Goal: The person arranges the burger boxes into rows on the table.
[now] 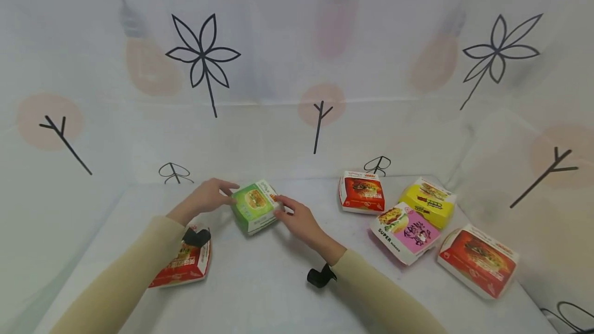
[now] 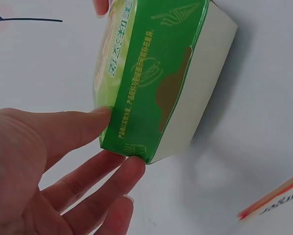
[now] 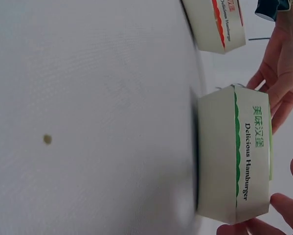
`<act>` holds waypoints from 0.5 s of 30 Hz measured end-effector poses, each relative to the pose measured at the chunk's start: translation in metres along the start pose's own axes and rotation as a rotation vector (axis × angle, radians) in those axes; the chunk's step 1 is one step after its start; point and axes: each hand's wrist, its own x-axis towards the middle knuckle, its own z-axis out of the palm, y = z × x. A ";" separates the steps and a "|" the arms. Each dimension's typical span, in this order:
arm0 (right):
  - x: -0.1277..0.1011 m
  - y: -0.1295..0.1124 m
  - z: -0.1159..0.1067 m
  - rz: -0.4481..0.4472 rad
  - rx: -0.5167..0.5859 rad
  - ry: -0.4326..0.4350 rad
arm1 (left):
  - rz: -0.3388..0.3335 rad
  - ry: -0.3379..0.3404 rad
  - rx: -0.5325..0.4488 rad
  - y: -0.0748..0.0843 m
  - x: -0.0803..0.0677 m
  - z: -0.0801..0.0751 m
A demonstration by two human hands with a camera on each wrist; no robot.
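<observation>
A green-topped hamburger box with white lower sides sits tilted slightly askew, between my two hands, close over the white cloth. My left hand pinches its left corner: in the left wrist view the thumb presses the top edge and fingertips touch the green side. From the opposite side, my right hand holds the right corner, with fingers at the box's end in the right wrist view. Beneath my left forearm lies a red hamburger box, partly hidden by the sleeve.
On the right stand a red box near the back, a yellow box, a pink box against the yellow one, and another red box nearer the front. A patterned cloth wall rises behind.
</observation>
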 end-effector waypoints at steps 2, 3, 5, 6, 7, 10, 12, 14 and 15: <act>0.002 0.000 0.000 0.012 -0.004 0.006 | -0.005 -0.003 0.007 0.000 0.000 0.000; 0.003 0.000 0.000 0.017 -0.008 0.010 | -0.007 -0.005 0.011 0.000 0.001 0.000; 0.004 0.000 0.000 0.024 -0.014 0.016 | -0.019 -0.009 0.014 0.001 0.001 0.000; 0.005 -0.001 0.000 0.025 -0.016 0.018 | -0.020 -0.013 0.019 0.001 0.001 0.000; 0.006 -0.001 0.000 0.020 -0.021 0.022 | -0.020 -0.018 0.022 0.001 0.001 0.000; 0.009 -0.001 0.000 0.009 -0.034 0.036 | -0.015 -0.029 0.025 0.001 0.002 0.001; 0.011 -0.001 0.000 0.005 -0.041 0.046 | -0.003 -0.037 0.019 0.000 0.002 0.002; 0.013 0.001 0.000 0.007 -0.043 0.055 | 0.009 -0.051 0.006 0.000 0.002 0.003; 0.014 0.002 0.001 0.007 -0.046 0.058 | 0.010 -0.060 -0.006 0.000 0.001 0.003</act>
